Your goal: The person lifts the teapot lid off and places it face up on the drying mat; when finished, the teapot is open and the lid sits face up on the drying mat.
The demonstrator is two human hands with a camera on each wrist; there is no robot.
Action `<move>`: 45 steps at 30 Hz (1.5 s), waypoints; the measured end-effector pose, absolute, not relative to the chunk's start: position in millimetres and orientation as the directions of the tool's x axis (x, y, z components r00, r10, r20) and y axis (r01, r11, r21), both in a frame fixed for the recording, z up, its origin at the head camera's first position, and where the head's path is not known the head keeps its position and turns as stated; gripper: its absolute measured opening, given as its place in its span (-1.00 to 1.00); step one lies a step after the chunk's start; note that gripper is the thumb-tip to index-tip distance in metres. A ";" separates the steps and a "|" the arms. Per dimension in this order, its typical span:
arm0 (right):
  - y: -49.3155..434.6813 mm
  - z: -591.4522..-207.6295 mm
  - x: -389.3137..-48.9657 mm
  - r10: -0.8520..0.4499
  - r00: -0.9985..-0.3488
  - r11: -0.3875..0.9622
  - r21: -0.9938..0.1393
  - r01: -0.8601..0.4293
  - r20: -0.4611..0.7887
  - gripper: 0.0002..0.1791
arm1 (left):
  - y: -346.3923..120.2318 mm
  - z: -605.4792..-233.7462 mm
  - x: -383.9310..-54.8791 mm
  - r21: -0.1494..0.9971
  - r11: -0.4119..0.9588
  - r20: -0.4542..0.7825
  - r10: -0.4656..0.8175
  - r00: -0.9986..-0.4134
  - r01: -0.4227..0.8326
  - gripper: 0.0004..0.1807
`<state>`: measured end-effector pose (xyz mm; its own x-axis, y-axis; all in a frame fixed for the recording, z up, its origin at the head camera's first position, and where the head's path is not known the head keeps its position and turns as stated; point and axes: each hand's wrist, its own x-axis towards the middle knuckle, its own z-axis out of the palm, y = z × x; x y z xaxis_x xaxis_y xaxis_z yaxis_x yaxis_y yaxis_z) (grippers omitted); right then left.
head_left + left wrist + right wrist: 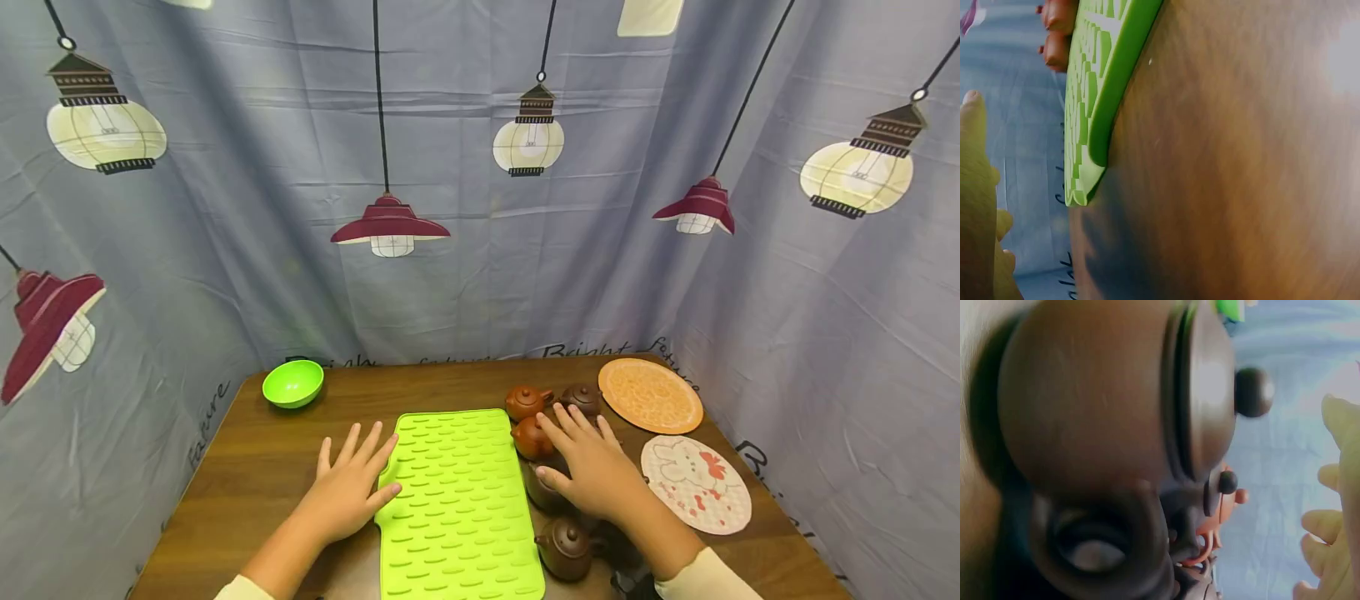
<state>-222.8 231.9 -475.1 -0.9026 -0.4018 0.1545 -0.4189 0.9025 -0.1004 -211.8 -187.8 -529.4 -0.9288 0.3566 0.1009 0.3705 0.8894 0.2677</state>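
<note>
Partly Covered, Partly Cropped

In the head view, we lose part of a dark teapot (543,495) behind the right hand (594,473) and cannot tell whether they touch. The bottom edge crops the mat (457,512), both cream sleeves (708,579) and a black object (640,588) we cannot identify. In the right wrist view, we find the nearest teapot (1091,400) blurred and cut by the top edge; in the left, we see the left hand (975,200) cropped.

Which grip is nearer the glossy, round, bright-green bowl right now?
Left. The left grip is on the near side of the bowl, slightly to its right, not touching; the right grip is much farther right, across the rectangular, ridged lime-green mat.
</note>
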 end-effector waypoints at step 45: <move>260.1 -510.4 -155.2 -0.519 -0.840 0.652 -0.564 -0.507 0.155 -0.77 | -208.7 -576.0 -208.7 0.701 0.642 0.055 0.385 -0.921 0.311 0.21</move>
<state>-155.2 260.1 -510.4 -0.8404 -0.5194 0.1550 -0.5068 0.6515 -0.5645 -208.7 -208.7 -576.0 -0.9211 0.3854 0.0552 0.3106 0.6421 0.7009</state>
